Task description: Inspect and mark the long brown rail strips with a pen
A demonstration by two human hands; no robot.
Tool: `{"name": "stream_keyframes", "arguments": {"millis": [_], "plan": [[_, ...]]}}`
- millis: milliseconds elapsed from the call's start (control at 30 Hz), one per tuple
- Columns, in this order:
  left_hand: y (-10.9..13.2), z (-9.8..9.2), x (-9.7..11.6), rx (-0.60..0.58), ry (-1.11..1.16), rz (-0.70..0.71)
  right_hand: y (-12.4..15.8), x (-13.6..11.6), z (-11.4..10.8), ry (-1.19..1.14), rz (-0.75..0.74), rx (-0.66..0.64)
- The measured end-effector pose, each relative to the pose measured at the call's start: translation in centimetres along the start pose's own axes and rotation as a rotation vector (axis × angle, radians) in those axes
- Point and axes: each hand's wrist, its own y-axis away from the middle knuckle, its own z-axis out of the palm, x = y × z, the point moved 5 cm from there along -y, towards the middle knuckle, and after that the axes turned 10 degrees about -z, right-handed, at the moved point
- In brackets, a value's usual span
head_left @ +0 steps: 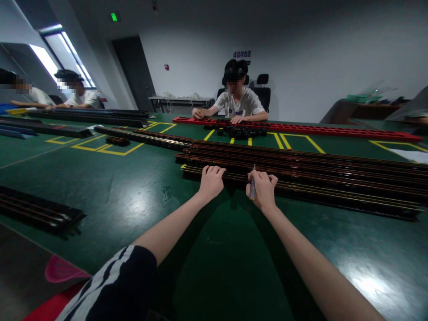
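Observation:
Long black strips with shiny copper-coloured lines point(334, 178) lie side by side in front of me. My left hand point(211, 182) is at the nearest strip point(351, 200), close to its left end, with the fingers bent over it. A little to the right, my right hand point(263, 189) is closed around a slim tool point(252, 189) with a pale handle. Its thin metal tip points away from me over the strips. Whether the tip touches a strip, I cannot tell.
More strips lie on the green table point(133, 191), including a bundle point(36, 209) at left. Across from me a person point(239, 102) handles a long red slotted frame point(301, 128) beside a black pile point(239, 130). Two other people sit far left. A pink basket point(63, 269) stands below the table edge.

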Motion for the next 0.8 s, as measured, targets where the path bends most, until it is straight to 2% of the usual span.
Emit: {"name": "stream_keyframes", "arguments": {"millis": [300,533,800], "plan": [[0.0,0.1,-0.1,-0.003,0.005,-0.002,-0.2,-0.4,0.2,-0.01,0.047,-0.019],[0.0,-0.1,0.0,-0.005,0.015,-0.003,0.1,0.0,0.6,-0.005,-0.006,-0.076],[0.0,-0.1,0.1,0.001,0.001,-0.007,0.1,-0.1,0.2,-0.018,-0.031,-0.014]]}}
